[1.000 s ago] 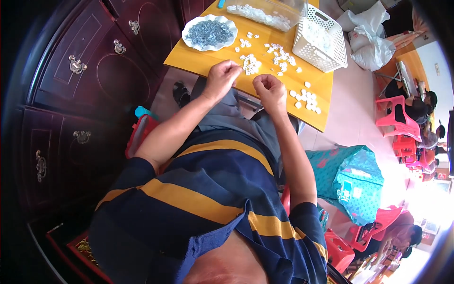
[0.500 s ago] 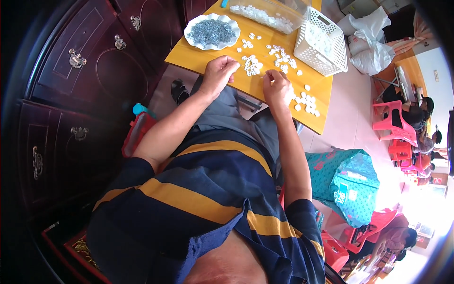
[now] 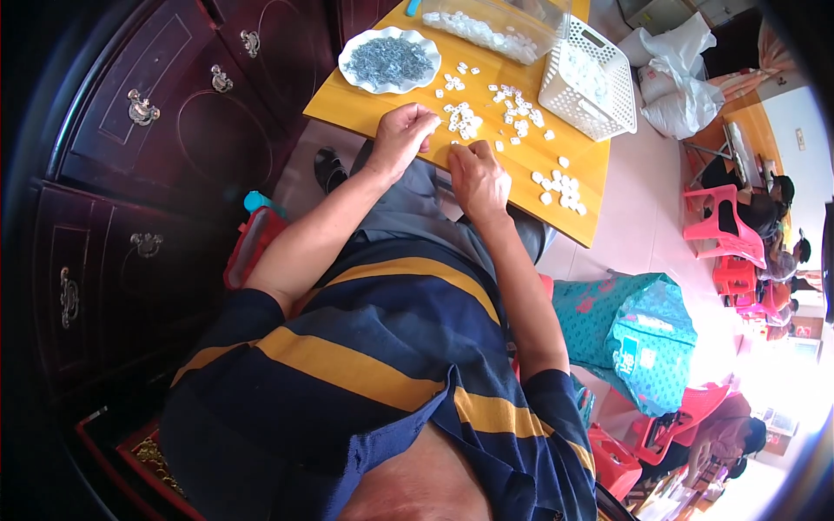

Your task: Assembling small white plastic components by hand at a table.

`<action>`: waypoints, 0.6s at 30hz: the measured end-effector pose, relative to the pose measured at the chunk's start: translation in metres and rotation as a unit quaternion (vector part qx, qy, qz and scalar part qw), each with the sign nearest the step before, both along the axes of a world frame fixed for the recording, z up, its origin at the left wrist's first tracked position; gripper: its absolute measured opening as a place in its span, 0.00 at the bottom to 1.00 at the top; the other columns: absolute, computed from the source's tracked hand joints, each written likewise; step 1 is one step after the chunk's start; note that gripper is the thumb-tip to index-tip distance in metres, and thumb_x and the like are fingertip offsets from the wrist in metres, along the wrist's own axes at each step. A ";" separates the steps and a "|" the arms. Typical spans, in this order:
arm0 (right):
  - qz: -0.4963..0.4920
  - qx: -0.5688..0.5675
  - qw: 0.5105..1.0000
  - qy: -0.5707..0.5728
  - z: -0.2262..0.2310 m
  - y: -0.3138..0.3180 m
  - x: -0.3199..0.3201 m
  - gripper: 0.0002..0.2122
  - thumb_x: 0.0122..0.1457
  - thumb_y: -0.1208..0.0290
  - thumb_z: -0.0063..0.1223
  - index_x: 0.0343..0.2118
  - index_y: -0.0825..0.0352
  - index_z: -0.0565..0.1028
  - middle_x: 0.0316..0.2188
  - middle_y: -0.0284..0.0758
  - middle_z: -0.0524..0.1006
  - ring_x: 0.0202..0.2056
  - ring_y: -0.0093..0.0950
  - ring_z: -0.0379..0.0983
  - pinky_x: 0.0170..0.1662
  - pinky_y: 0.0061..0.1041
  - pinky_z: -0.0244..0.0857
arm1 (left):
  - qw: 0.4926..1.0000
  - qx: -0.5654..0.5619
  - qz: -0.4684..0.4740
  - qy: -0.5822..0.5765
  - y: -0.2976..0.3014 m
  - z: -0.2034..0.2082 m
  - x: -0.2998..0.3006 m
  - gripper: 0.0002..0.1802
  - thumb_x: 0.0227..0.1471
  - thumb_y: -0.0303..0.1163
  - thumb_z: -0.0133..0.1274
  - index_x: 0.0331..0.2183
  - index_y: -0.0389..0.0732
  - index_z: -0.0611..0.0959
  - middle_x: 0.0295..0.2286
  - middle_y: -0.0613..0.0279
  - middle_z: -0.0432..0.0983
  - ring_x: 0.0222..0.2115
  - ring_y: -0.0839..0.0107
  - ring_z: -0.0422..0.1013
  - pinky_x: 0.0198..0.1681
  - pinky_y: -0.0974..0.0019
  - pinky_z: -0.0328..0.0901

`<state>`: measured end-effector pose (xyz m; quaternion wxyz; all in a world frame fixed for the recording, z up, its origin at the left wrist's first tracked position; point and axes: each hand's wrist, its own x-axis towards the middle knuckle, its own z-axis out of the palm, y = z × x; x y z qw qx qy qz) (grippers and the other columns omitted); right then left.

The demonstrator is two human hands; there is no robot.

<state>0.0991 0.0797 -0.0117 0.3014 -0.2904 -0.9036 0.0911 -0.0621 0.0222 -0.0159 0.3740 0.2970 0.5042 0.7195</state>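
My left hand (image 3: pixel 404 141) is closed at the table's near edge, thumb and forefinger pinched together. Whatever lies between those fingertips is too small to make out. Close by on its right, my right hand (image 3: pixel 480 178) is also pinched, with a small white plastic piece (image 3: pixel 455 143) at its fingertips. Just beyond both hands lies a cluster of white pieces with holes (image 3: pixel 463 120). More white pieces (image 3: pixel 519 111) are scattered to the right of it, and another group (image 3: pixel 563 191) sits near the right corner. A scalloped white dish (image 3: pixel 349 75) holds many thin, greyish metal-looking bits.
The yellow wooden table (image 3: pixel 521 165) also bears a clear plastic box (image 3: pixel 543 22) and a white perforated basket (image 3: pixel 599 120), both with white pieces inside. Dark wooden cabinets (image 3: pixel 113 156) stand at left. A teal bag (image 3: pixel 608 330) and red chairs (image 3: pixel 721 221) are at right, with people farther off.
My right hand has moved left, closer to my left hand, and a white piece now shows at its fingertips. The left hand has hardly moved.
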 end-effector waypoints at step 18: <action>-0.042 -0.056 0.997 0.013 0.002 0.008 0.005 0.06 0.55 0.66 0.59 0.32 0.62 0.79 0.32 0.39 0.78 0.32 0.41 0.77 0.35 0.36 0.72 | 0.999 -0.026 -0.035 0.014 -0.002 -0.004 0.002 0.07 0.57 0.33 0.56 0.29 0.41 0.79 0.22 0.74 0.70 0.21 0.84 0.65 0.25 0.78 0.62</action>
